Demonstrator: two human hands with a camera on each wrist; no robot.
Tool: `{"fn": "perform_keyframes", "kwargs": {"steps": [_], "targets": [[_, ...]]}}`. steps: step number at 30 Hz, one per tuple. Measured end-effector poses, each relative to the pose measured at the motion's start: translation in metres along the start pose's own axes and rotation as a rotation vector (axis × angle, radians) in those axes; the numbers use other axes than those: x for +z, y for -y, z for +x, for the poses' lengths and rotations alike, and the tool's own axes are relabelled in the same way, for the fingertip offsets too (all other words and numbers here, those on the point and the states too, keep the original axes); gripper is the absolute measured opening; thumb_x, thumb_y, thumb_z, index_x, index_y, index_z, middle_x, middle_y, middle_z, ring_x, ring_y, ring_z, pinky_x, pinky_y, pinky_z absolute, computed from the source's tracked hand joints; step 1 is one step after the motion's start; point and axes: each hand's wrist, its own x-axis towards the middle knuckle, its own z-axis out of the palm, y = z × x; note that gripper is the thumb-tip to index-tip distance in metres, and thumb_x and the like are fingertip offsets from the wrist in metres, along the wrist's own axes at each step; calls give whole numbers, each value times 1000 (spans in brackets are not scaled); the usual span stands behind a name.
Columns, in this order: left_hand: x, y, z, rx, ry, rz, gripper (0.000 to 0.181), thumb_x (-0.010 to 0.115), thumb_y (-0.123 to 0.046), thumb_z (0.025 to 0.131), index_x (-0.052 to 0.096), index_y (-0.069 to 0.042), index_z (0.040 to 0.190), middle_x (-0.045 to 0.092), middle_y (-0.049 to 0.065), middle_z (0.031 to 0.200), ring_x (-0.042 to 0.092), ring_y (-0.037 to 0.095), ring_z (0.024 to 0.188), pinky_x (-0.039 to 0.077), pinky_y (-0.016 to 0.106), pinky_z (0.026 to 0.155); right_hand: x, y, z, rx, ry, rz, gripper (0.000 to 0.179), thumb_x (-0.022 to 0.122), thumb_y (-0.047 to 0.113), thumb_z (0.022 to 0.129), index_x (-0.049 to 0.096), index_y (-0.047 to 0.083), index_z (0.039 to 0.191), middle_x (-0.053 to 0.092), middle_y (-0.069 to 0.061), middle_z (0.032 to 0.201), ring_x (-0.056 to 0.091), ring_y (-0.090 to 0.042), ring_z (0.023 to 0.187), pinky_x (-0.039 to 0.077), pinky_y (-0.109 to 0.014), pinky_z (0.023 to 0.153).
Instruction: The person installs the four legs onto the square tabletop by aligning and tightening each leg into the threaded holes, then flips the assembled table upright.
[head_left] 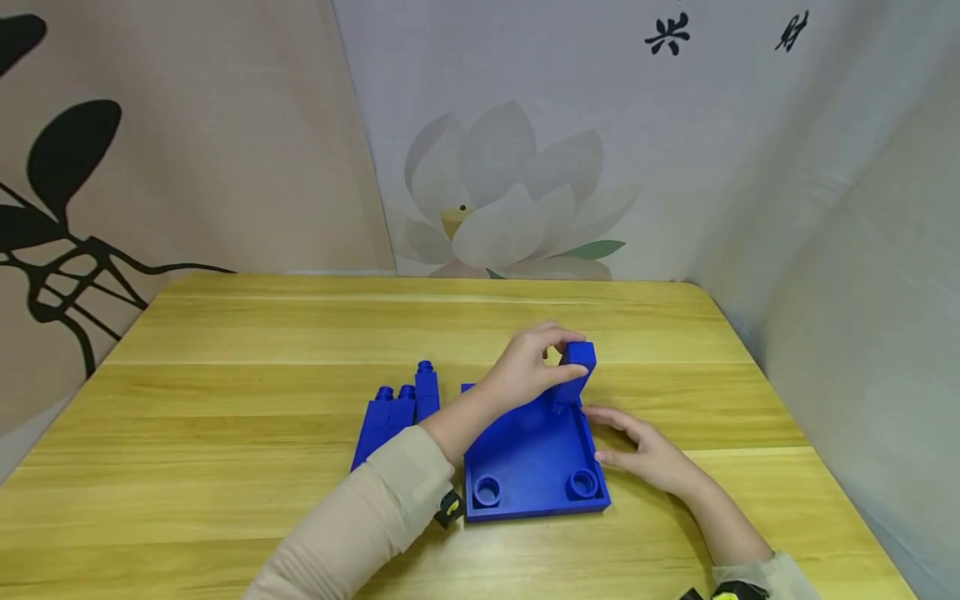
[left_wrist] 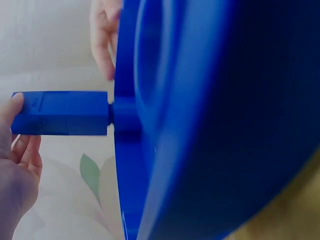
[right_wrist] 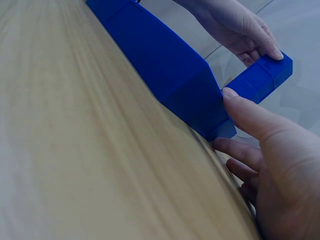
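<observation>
My left hand (head_left: 528, 367) pinches a square blue block leg (head_left: 576, 372) between thumb and fingers near its top. The leg stands upright at the far right corner of a shallow blue tray-like panel (head_left: 525, 458). In the left wrist view, the narrow lower end of the leg (left_wrist: 65, 112) meets a round socket (left_wrist: 126, 114); how deep it sits, I cannot tell. Resting against the panel's right side is my right hand (head_left: 648, 454), thumb and fingertips touching the outer wall (right_wrist: 200, 95) near that corner. Round sockets (head_left: 487, 491) show at both near corners.
Several more blue legs (head_left: 382, 421) with round threaded ends lie left of the panel, partly behind my left forearm. The wooden table (head_left: 225, 375) extends all around, with a printed cloth (head_left: 510, 167) hanging behind it.
</observation>
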Motion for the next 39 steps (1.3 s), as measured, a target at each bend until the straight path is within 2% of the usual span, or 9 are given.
{"fn": "perform_keyframes", "kwargs": {"steps": [5,8,14,20,23,28,34,39], "targets": [[3,2,0,18,7,1,39,71,-19,88,63,-5,124,61,2,105,54,14,92,46,30,74,0,0,0,8,3,5,53,66,14,91,47,15,141,47,-4,142,43,-16,129,32,-21,102],[3,3,1,18,9,7,40,71,-20,88,62,-5,124,62,1,106,54,14,92,43,23,72,-1,1,0,16,3,5,54,66,14,91,47,15,141,47,-4,142,43,-16,129,32,-21,102],[1,3,1,32,23,-2,40,70,-19,89,62,-5,126,62,1,107,54,12,94,43,23,73,-1,0,0,12,-2,1,53,67,14,91,47,14,141,47,-5,142,44,-15,128,33,-20,102],[1,3,-1,9,34,-35,40,69,-20,90,61,-6,127,61,1,106,55,16,96,42,25,73,0,1,-1,17,-5,-5,53,67,15,91,47,15,141,46,-4,142,43,-15,128,32,-21,102],[1,3,-1,-9,27,-42,42,70,-22,89,61,-7,127,61,-1,108,54,14,97,42,25,73,0,0,-1,14,-8,-11,53,67,16,91,48,15,140,47,-4,142,43,-16,128,32,-22,103],[4,0,-1,-38,0,-33,48,74,-29,86,61,-9,127,61,-2,109,53,11,97,44,23,71,0,0,0,7,-8,-14,54,67,15,91,47,15,141,47,-3,142,44,-17,128,33,-24,103],[7,-8,1,-83,-75,64,56,77,-37,81,61,-9,126,60,-2,106,54,13,98,45,20,73,1,0,0,-5,-11,-21,54,67,14,91,48,13,141,47,-4,142,44,-17,128,33,-23,103],[9,-10,0,-111,-128,86,52,80,-37,78,64,-8,119,59,-3,99,55,13,93,45,20,74,1,1,0,-3,-10,-13,54,67,14,91,48,13,140,47,-4,142,44,-18,128,33,-23,103]]}}
